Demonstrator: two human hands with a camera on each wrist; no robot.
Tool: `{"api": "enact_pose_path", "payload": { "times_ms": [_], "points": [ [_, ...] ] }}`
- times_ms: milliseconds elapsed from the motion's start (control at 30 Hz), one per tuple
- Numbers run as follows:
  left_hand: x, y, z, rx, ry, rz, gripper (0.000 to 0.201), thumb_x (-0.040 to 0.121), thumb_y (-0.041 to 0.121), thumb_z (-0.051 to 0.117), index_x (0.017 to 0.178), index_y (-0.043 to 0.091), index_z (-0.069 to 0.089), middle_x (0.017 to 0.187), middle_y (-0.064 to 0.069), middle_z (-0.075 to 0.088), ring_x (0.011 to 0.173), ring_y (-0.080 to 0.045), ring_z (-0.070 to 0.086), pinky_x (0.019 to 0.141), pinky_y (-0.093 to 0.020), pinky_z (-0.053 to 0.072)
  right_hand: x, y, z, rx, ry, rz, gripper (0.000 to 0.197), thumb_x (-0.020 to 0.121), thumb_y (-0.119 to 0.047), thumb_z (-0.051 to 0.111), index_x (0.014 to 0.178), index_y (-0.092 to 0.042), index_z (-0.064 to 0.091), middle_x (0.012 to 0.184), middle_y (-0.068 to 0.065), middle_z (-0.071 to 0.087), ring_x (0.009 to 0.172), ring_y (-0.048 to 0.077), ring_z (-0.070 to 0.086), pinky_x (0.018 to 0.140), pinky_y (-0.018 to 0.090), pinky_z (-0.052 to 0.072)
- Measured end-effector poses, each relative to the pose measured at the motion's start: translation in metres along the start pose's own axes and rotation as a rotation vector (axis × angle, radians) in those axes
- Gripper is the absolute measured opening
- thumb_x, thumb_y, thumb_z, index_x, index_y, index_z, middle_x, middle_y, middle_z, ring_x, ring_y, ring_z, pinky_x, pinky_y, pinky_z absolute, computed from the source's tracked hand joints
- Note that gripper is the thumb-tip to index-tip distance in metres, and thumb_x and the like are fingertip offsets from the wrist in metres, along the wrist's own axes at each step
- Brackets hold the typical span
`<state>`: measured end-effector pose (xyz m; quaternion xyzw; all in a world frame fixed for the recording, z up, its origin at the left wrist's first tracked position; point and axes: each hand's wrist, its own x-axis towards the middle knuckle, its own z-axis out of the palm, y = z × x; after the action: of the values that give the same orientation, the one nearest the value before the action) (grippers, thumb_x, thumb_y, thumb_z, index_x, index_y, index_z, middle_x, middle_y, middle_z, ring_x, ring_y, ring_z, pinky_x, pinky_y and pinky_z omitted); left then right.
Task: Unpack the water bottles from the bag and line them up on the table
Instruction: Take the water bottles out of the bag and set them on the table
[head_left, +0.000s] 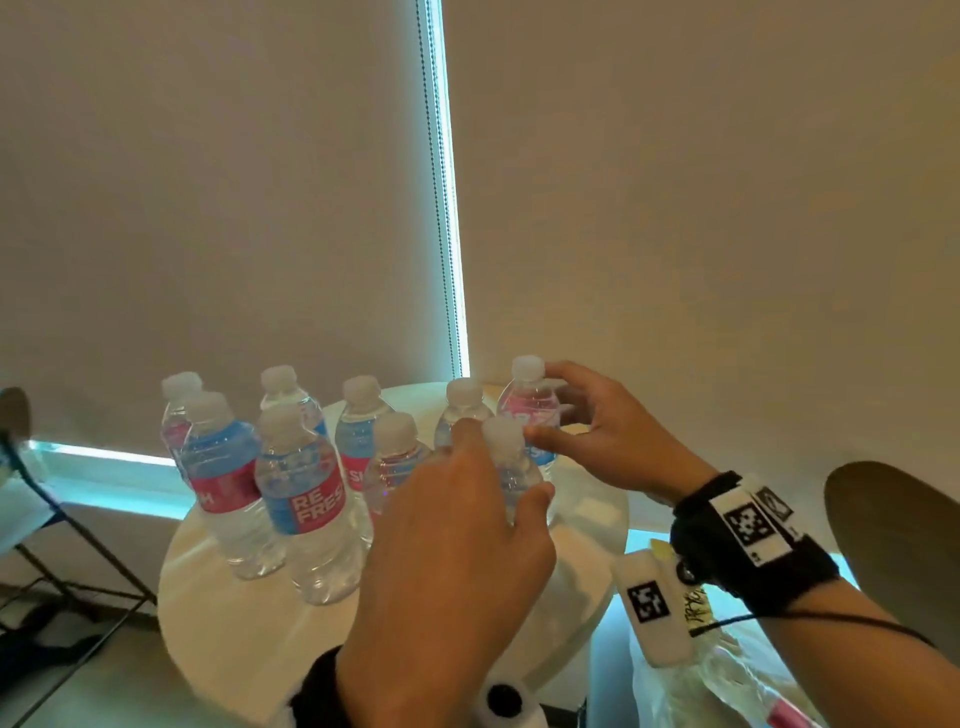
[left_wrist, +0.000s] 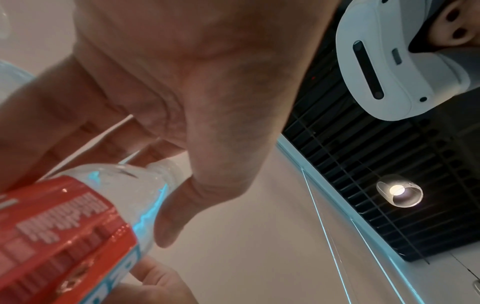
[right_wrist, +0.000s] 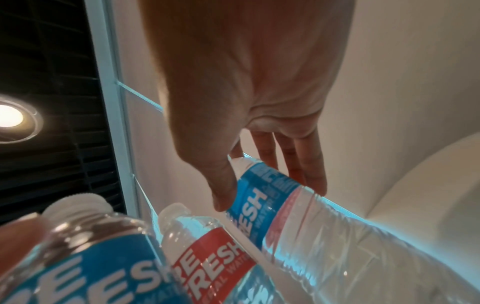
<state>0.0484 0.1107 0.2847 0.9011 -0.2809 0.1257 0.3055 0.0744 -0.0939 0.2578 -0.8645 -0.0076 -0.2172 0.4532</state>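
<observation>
Bottles (head_left: 304, 499) stood on a round white tabletop (head_left: 244, 634) before drawn blinds (head_left: 208, 208).
Labels read "REFRESH"; left hand (head_left: 457, 551) and right hand (head_left: 608, 431) each gripped one.

Crowded bottles (head_left: 298, 499) left; table (head_left: 249, 639) front bare.

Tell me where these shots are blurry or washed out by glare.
Head view: cyan glare bleeds from the blind gap, and the rear bottles look soft. Left wrist view: the held bottle's label is smeared and the ceiling lamp flares. Right wrist view: the nearest bottle is out of focus.
</observation>
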Motion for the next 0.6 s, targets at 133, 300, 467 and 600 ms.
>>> {"api": "enact_pose_path", "payload": {
  "times_ms": [133,300,467,600],
  "points": [
    [0.001,0.000,0.002,0.044,0.020,0.006,0.061,0.087,0.058,0.058,0.137,0.031,0.035,0.126,0.012,0.062,0.107,-0.011,0.064,0.089,-0.025,0.050,0.007,0.002,0.003,0.052,-0.027,0.009,0.059,0.086,-0.022,0.077,0.140,-0.023,0.053,0.127,0.003,0.070,0.109,0.020,0.071,0.094,0.035,0.060],
    [0.000,0.000,-0.002,0.100,0.043,-0.009,0.068,0.085,0.063,0.056,0.142,0.033,0.035,0.127,0.014,0.063,0.109,-0.010,0.065,0.089,-0.027,0.052,0.009,0.006,0.005,0.062,-0.033,0.033,0.064,0.085,-0.029,0.077,0.143,-0.028,0.050,0.131,0.002,0.067,0.114,0.022,0.069,0.098,0.046,0.058],
    [-0.003,0.004,-0.005,0.153,0.039,-0.045,0.073,0.080,0.071,0.052,0.142,0.038,0.032,0.133,0.015,0.060,0.113,-0.012,0.064,0.087,-0.032,0.054,0.006,0.008,0.006,0.082,-0.017,0.046,0.069,0.084,-0.032,0.079,0.145,-0.029,0.048,0.133,0.003,0.065,0.116,0.024,0.068,0.098,0.047,0.058],
    [-0.009,0.005,-0.011,0.057,0.092,-0.010,0.083,0.072,0.071,0.062,0.143,0.037,0.036,0.132,0.010,0.061,0.110,-0.019,0.064,0.083,-0.037,0.055,-0.004,0.008,0.001,0.089,0.012,0.066,0.072,0.082,-0.026,0.080,0.145,-0.027,0.046,0.138,0.004,0.062,0.116,0.023,0.069,0.097,0.041,0.059]
  ]
}}
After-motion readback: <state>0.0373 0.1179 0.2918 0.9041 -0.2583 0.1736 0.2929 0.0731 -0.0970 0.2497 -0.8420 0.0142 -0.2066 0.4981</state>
